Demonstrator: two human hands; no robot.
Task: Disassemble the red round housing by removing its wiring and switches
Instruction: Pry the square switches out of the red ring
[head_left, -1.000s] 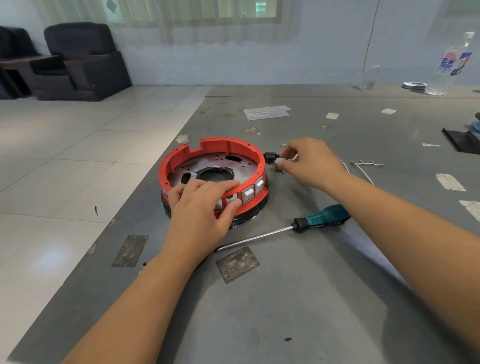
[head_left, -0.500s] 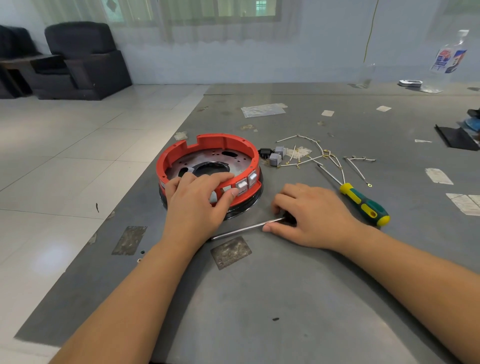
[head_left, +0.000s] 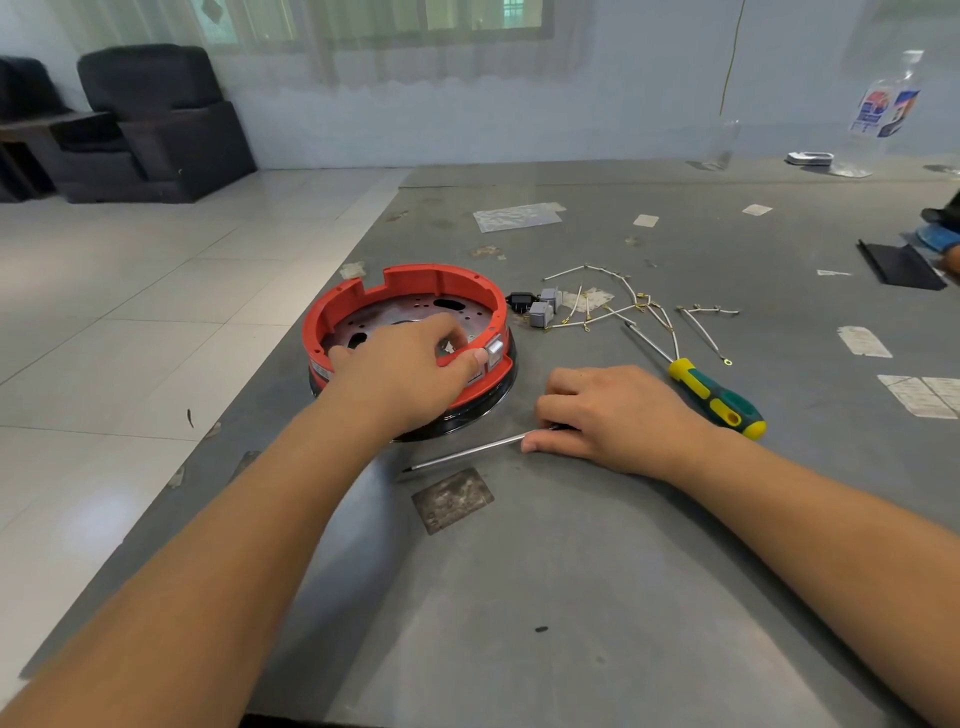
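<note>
The red round housing (head_left: 415, 291) sits flat on the grey table (head_left: 571, 597), open side up: a smooth plastic ring with notches cut into its far rim, a dull perforated metal plate (head_left: 415, 312) inside and a glossy black base (head_left: 467, 415) under it. The left hand (head_left: 405, 374) is clamped over the near rim, fingers curled inside the ring and the thumb pressing the outer wall. Just past the thumb tip a pale rectangular switch (head_left: 493, 347) remains set in the wall, facing right.

The right hand (head_left: 618, 415) lies palm down on the table beside the housing, fingers bent over the handle end of a screwdriver (head_left: 467, 453); whether they actually grip it or only rest on it I cannot tell, since the handle is hidden. Its thin steel shaft sticks out from under the fingers, long axis running left and slightly toward the person, tip lying just short of a scuffed rectangular patch (head_left: 453, 500) on the tabletop.

Beyond the right hand's knuckles lies a second screwdriver (head_left: 714, 397) with a yellow-and-green handle, its shaft pointing away and left. Farther out are loose pale wires (head_left: 623, 306) with small ring terminals, and next to them, close to the housing's far right side, two grey switches (head_left: 543, 307) and a small black part (head_left: 520, 301). Tape scraps (head_left: 863, 341) dot the table.
</note>
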